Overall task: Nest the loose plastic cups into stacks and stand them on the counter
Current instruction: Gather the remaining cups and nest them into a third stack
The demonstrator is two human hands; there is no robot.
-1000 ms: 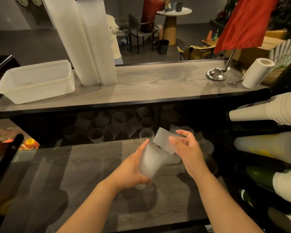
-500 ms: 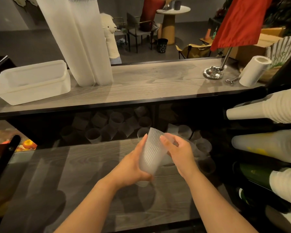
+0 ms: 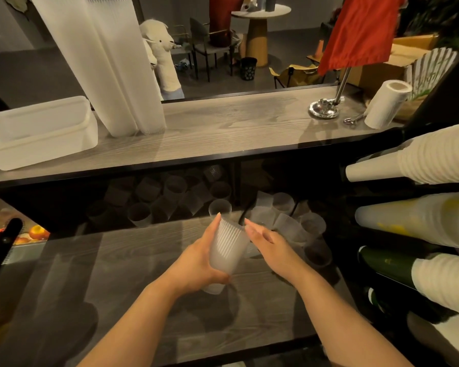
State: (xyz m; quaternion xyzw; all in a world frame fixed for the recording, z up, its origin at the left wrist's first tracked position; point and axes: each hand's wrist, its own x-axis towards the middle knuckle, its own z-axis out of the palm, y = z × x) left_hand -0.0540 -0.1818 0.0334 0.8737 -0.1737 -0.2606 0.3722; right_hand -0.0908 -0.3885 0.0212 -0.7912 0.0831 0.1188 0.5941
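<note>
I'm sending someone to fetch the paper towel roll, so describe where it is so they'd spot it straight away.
Look at the long wooden upper counter and follow it to its far right end. There, just right of the red flag's shiny metal base, stands the paper towel roll, tilted. It is short, white and solid with a hollow core, unlike the tall translucent cup stacks at the left.

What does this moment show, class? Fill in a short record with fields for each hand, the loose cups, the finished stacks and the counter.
left hand: grips a short nested stack of ribbed cups
right hand: open, fingers straight beside the stack's rim, holding nothing
loose cups: scattered on the lower shelf beyond the hands, some upright, some tipped
finished stacks: two tall stacks on the upper counter
also on counter: white tub, paper towel roll
</note>
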